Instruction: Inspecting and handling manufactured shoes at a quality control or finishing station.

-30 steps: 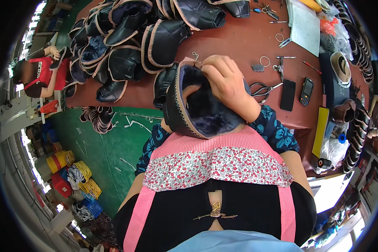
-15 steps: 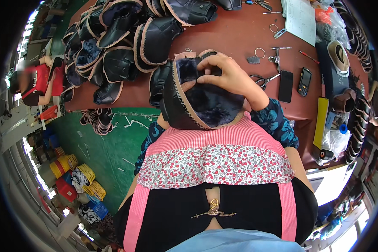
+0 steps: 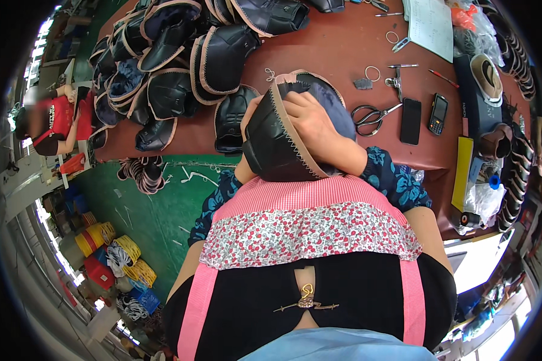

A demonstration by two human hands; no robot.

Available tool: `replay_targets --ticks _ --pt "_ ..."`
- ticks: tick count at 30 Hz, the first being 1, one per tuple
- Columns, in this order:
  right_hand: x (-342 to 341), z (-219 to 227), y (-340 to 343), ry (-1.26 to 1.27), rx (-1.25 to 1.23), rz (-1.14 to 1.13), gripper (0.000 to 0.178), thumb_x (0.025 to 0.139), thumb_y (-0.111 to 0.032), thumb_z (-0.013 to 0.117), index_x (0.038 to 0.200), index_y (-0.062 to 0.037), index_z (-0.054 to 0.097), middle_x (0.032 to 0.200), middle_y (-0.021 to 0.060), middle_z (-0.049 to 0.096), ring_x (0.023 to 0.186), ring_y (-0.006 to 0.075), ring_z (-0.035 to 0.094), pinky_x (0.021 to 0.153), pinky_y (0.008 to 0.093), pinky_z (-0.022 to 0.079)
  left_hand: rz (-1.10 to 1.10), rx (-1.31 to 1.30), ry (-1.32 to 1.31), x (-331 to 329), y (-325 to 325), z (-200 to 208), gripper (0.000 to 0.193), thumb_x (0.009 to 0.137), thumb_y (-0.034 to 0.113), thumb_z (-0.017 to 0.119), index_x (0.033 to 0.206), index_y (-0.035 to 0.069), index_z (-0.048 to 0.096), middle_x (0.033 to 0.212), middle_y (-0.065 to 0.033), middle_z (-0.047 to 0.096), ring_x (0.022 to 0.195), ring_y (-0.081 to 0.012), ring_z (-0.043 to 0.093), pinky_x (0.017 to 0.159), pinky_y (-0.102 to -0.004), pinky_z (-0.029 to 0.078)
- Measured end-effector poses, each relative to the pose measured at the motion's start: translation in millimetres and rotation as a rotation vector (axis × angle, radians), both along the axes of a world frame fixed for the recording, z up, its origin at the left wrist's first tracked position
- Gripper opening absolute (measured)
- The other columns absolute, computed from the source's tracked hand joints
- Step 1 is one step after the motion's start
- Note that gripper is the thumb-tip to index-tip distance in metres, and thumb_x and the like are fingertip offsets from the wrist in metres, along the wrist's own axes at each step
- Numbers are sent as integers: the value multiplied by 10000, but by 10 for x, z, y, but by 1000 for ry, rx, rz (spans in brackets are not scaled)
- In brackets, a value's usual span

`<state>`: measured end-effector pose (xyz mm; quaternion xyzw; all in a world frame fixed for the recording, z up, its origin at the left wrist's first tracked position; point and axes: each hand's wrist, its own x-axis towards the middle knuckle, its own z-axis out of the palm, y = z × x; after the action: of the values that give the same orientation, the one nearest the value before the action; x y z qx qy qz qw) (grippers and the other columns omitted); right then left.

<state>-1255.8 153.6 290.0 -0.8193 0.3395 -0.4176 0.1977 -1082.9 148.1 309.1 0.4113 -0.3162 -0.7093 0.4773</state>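
A black leather shoe upper with dark fur lining and a tan zigzag-stitched edge is held against my apron, its opening turned up and to the right. My left hand wraps round its outer left side; most of the fingers are hidden behind the leather. Inside the opening, my right hand is closed, with its curled fingers pressed to the inner wall near the far end. The fingertips are out of sight. Just left of the held piece, another black shoe upper lies on the reddish-brown table.
A heap of black shoe uppers covers the table's left. To the right are scissors, a phone, a handheld keypad device, a clip and a notebook. Another person sits at far left.
My right hand has gone from a loose pinch at the lining to curled fingers deeper inside. The upper has tilted, showing more of its outer leather. My left hand now shows at its outer side.
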Motion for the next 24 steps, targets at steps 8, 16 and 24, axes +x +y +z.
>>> replay_targets --ticks 8,16,24 --pt "-456 275 -333 -132 207 0 359 802 39 718 1150 -48 730 1283 148 668 1274 403 615 1128 493 488 25 -78 -50 -28 45 -73 791 827 93 947 1531 22 593 1458 -86 671 1364 -228 630 1236 -363 428" --pt "-735 244 -372 -30 311 308 237 839 -13 783 1062 -93 778 1104 54 719 1191 304 616 1115 464 444 78 -175 -127 -55 34 -204 806 818 102 958 1531 21 591 1456 -87 672 1362 -229 631 1235 -363 428" --pt "-618 194 -358 -282 545 211 244 857 68 760 1077 -38 772 1074 79 699 1062 249 681 1004 374 519 -40 -283 -106 0 10 -283 821 809 110 969 1531 19 589 1455 -88 674 1361 -230 632 1234 -364 429"
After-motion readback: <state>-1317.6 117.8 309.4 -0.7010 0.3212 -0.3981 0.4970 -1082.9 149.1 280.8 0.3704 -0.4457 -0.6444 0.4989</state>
